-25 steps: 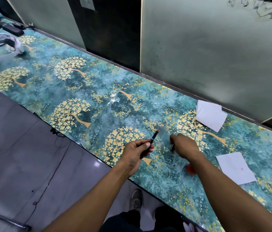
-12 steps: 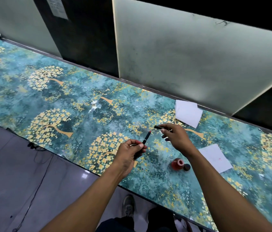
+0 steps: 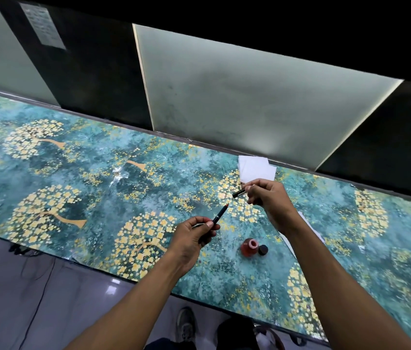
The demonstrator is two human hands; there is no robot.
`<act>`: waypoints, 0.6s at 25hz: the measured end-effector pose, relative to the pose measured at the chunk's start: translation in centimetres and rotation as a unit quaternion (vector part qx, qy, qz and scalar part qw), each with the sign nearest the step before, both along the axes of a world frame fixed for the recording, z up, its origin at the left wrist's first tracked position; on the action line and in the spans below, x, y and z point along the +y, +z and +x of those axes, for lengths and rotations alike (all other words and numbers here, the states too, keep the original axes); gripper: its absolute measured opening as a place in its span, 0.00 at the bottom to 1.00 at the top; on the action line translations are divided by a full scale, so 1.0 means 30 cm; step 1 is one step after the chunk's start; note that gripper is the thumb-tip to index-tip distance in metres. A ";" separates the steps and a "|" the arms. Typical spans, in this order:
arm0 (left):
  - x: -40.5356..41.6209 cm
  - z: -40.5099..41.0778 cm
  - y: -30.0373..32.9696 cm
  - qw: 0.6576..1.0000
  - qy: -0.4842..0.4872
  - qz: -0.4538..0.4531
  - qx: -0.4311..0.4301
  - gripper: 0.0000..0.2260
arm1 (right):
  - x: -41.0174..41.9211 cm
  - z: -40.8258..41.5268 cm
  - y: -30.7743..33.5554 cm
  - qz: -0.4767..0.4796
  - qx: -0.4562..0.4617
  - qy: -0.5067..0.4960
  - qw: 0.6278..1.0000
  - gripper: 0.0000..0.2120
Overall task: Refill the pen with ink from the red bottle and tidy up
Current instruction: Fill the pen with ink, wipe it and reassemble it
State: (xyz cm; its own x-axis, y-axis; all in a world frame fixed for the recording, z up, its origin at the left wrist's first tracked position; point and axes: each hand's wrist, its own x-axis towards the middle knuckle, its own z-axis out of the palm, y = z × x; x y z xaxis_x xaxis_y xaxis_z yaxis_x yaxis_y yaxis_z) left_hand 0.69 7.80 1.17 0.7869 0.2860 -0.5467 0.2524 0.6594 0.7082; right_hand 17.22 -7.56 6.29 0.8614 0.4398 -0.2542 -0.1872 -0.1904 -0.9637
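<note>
Hands are both occupied above the table (image 3: 47, 173). My left hand (image 3: 191, 238) pinches the pen (image 3: 220, 215), its red tip angled up and away toward the right. My right hand (image 3: 267, 198) holds a dark cap (image 3: 239, 193) between curled fingers, just beyond and right of that tip, not touching it. The red bottle (image 3: 249, 247) stands uncapped below and between my hands, its black lid (image 3: 263, 249) right beside it. White tissues (image 3: 256, 169) lie past my right hand. I judge the pen is about to be capped. The risks I see: a wet tip smearing my fingers if the cap meets it off-line, or a dropping wrist knocking the open bottle and spilling ink across the table.
</note>
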 end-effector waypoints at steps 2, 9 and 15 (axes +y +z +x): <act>-0.001 -0.001 -0.001 1.000 -0.007 0.002 -0.001 0.03 | -0.005 -0.006 -0.005 -0.022 -0.003 0.012 1.000 0.06; -0.007 0.001 0.007 1.000 -0.023 0.007 -0.010 0.03 | 0.009 -0.036 -0.016 -0.071 0.006 0.090 0.993 0.05; -0.024 0.013 0.014 0.998 -0.050 0.046 -0.015 0.04 | 0.036 -0.085 -0.024 -0.065 0.014 0.115 0.991 0.05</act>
